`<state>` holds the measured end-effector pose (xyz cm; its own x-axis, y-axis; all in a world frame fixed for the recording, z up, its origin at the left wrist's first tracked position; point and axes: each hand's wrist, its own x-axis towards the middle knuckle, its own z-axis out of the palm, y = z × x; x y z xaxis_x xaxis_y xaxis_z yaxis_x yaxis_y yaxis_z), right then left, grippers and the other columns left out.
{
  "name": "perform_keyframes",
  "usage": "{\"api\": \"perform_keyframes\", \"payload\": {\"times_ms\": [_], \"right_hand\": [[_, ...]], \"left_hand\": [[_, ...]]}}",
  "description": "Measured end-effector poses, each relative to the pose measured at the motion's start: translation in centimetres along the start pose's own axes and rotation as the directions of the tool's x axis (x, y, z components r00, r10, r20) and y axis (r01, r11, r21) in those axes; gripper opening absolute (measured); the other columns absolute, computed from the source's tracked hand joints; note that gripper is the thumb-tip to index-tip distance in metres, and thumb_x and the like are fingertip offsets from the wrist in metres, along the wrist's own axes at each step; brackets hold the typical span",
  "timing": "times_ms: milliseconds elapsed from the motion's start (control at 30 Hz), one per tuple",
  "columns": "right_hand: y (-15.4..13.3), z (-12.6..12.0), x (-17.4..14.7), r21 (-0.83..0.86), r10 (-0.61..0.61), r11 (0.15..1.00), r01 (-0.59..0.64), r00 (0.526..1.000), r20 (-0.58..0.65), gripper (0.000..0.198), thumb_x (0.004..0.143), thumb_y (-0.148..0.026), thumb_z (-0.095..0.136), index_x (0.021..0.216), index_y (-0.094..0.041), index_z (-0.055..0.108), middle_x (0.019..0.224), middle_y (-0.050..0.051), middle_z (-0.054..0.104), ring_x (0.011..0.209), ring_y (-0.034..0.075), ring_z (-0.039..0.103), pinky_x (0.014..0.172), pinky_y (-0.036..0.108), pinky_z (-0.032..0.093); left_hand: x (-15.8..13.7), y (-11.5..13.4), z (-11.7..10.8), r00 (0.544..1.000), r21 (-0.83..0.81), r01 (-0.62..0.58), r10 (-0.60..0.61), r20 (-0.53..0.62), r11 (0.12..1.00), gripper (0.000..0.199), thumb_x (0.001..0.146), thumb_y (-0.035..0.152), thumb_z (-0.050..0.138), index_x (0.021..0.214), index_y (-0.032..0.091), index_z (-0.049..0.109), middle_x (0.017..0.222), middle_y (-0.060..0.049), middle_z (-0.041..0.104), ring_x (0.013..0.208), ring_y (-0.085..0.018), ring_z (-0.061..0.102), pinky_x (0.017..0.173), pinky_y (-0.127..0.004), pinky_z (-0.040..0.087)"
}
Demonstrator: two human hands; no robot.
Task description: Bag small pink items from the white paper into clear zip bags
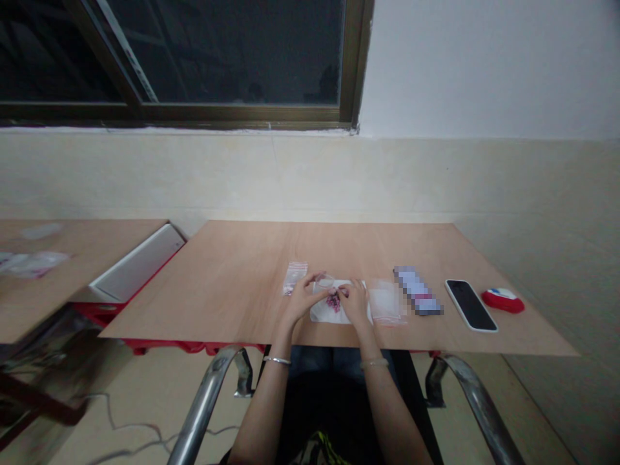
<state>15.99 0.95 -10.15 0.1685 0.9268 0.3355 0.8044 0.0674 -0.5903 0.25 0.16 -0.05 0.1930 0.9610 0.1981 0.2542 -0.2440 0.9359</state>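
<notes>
Small purple-red beads [334, 301] lie in a loose heap on a white sheet [334, 316] near the table's front edge. Over the sheet's left side, the thumb of my left hand [305, 300] reaches toward the beads, with the other fingers curled beyond it. A thin, pale loop [324, 280] shows by those fingers. From the right, my right hand [356, 301] has its thumb and forefinger pinched together just above the heap, close to the left thumb tip. Whatever sits between the fingertips is too small to make out.
A small zip bag [294, 278] lies left of the sheet, and clear bags [389, 303] lie right of it. Farther right are a blurred-out phone [418, 290], a black-screened phone [471, 305] and a red-and-white object [504, 300]. Another table [72, 258] stands at left.
</notes>
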Motion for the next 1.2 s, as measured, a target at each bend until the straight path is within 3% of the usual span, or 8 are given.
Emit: {"api": "perform_keyframes", "payload": {"times_ms": [167,433,667,800,900,1000,1100,1200], "right_hand": [[0.4,0.1,0.2,0.082,0.002,0.997,-0.001,1.000,-0.007,0.017,0.077,-0.032,0.057,0.076,-0.020,0.069,0.097,0.009,0.061,0.099,0.023,0.051,0.087,0.034,0.035],[0.5,0.3,0.5,0.183,-0.003,0.983,0.016,0.998,-0.070,0.013,0.073,-0.026,0.059,0.071,-0.017,0.068,0.101,0.011,0.062,0.101,0.023,0.051,0.090,0.036,0.036],[-2.0,-3.8,1.7,0.482,0.127,0.876,0.001,0.964,-0.234,0.021,0.078,-0.033,0.055,0.080,-0.015,0.066,0.101,0.010,0.062,0.098,0.022,0.055,0.088,0.037,0.041],[-4.3,-6.8,1.7,0.568,0.023,0.820,0.069,0.988,-0.153,0.020,0.076,-0.035,0.059,0.081,-0.018,0.067,0.104,0.009,0.062,0.102,0.021,0.055,0.091,0.037,0.041],[-4.9,-7.7,1.6,0.618,-0.055,0.782,0.077,0.997,-0.055,0.022,0.076,-0.038,0.060,0.084,-0.019,0.069,0.108,0.008,0.062,0.104,0.021,0.055,0.090,0.035,0.042],[-3.9,-7.2,1.7,0.647,-0.005,0.761,0.041,0.998,-0.057,0.027,0.079,-0.038,0.054,0.091,-0.017,0.067,0.103,0.009,0.064,0.097,0.020,0.058,0.084,0.033,0.045],[-1.6,-5.7,1.8,0.562,0.061,0.826,-0.040,0.998,-0.018,0.027,0.080,-0.035,0.052,0.091,-0.015,0.067,0.092,0.009,0.068,0.085,0.019,0.061,0.077,0.031,0.046],[0.8,-3.9,1.5,0.363,0.114,0.924,-0.124,0.992,0.047,0.022,0.076,-0.029,0.054,0.083,-0.013,0.068,0.081,0.009,0.069,0.077,0.019,0.062,0.071,0.030,0.046]], "left_hand": [[0.0,0.1,-0.1,1.000,-0.019,0.004,-0.004,0.000,1.000,0.040,0.065,0.023,0.071,0.104,0.016,0.062,0.109,-0.009,0.063,0.101,-0.020,0.057,0.093,-0.038,0.043],[0.0,-0.2,-0.1,1.000,-0.015,0.001,-0.001,0.004,1.000,0.041,0.064,0.024,0.072,0.103,0.017,0.062,0.108,-0.009,0.063,0.101,-0.020,0.058,0.093,-0.038,0.043],[-0.1,-0.9,0.2,0.995,-0.052,0.086,-0.083,0.062,0.995,0.046,0.063,0.028,0.074,0.106,0.015,0.061,0.112,-0.011,0.062,0.103,-0.022,0.057,0.092,-0.038,0.044],[-0.1,-1.7,0.6,0.994,-0.060,0.077,-0.072,0.083,0.995,0.049,0.062,0.030,0.074,0.107,0.016,0.061,0.112,-0.010,0.062,0.103,-0.022,0.056,0.092,-0.038,0.044],[0.0,-2.2,0.8,0.996,-0.053,0.039,-0.035,0.080,0.998,0.048,0.063,0.031,0.074,0.107,0.016,0.061,0.111,-0.010,0.062,0.103,-0.022,0.056,0.093,-0.038,0.043],[0.0,-2.4,0.8,0.995,-0.049,0.040,-0.035,0.096,0.998,0.049,0.064,0.033,0.073,0.108,0.016,0.061,0.113,-0.011,0.061,0.105,-0.022,0.055,0.094,-0.039,0.042],[0.0,-2.3,0.8,0.994,-0.055,0.066,-0.060,0.095,0.996,0.050,0.065,0.033,0.072,0.110,0.015,0.059,0.113,-0.012,0.061,0.105,-0.022,0.056,0.094,-0.039,0.042],[0.0,-2.0,0.7,0.994,-0.045,0.076,-0.073,0.078,0.996,0.049,0.066,0.034,0.072,0.110,0.015,0.059,0.114,-0.012,0.061,0.105,-0.022,0.056,0.094,-0.039,0.043]]}}
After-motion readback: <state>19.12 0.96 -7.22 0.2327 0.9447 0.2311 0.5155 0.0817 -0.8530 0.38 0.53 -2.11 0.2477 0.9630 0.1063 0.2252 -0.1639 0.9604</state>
